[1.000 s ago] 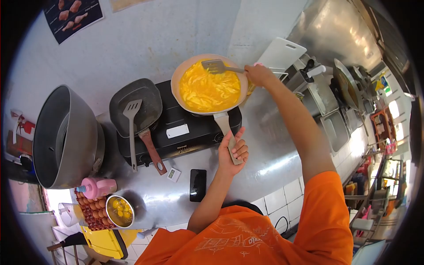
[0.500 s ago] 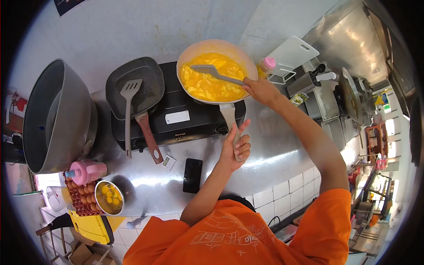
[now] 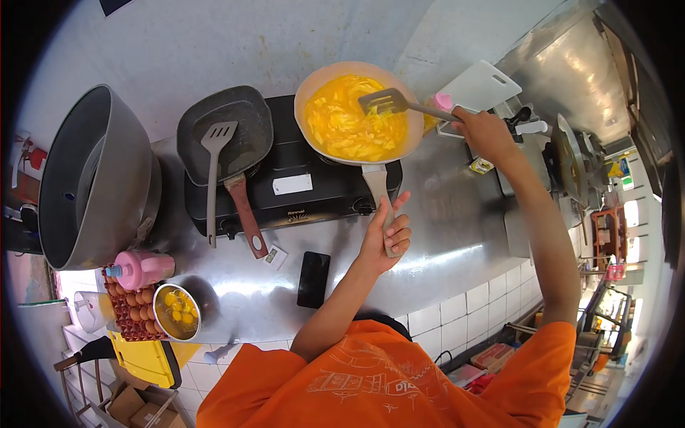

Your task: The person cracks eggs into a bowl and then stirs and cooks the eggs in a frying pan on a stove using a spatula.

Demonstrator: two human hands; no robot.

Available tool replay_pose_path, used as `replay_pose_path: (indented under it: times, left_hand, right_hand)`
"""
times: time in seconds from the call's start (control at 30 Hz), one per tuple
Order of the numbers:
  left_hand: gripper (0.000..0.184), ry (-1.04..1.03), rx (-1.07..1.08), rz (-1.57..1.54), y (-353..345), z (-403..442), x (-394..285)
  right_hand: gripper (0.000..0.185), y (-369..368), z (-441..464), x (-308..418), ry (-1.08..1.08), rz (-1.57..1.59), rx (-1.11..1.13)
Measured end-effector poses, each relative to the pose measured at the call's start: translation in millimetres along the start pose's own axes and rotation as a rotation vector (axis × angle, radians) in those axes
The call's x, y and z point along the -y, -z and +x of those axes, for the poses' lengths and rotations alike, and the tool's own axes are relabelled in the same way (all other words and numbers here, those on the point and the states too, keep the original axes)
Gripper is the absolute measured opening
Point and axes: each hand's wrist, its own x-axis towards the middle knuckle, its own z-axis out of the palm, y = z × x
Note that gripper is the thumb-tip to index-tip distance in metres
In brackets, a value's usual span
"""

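Note:
My left hand is wrapped round the beige handle of a frying pan on the right burner, its index finger pointing out. Yellow, partly set egg covers the pan's bottom. Gripped in my right hand is a grey slotted spatula, whose blade lies in the egg at the pan's right half. On the left burner stands a square dark grill pan with a red-brown handle. A second slotted spatula rests across it. Both pans sit on a black gas stove.
A large grey pot stands left of the stove. Nearer are a pink bottle, an egg tray and a metal bowl of cracked eggs. A phone and a small timer lie on the steel counter.
My right hand has moved right and slightly up with the spatula, drawing its blade across the egg to the right. My left hand keeps its hold on the handle.

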Motion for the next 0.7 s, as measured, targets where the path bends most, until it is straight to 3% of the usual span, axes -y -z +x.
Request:
replay_pose_path:
  times: [0.1,0.27,0.5,0.7]
  left_hand:
    - [0.051,0.001,0.001,0.0,2.7,-0.2,-1.1]
    - [0.051,-0.009,-0.014,0.018,2.8,-0.4,-1.0]
    - [0.049,-0.006,-0.05,0.039,2.3,3.7,1.0]
    - [0.048,-0.02,-0.068,0.062,1.8,-0.1,0.5]
  right_hand:
    - [0.029,-29.0,7.8,1.5,-0.174,-0.092,0.029]
    - [0.026,-73.3,-1.1,34.6,-0.346,0.173,0.053]
    - [0.023,-36.2,-31.1,50.3,-0.154,0.185,0.195]
    - [0.021,45.2,-46.8,66.7,-0.076,0.037,0.149]
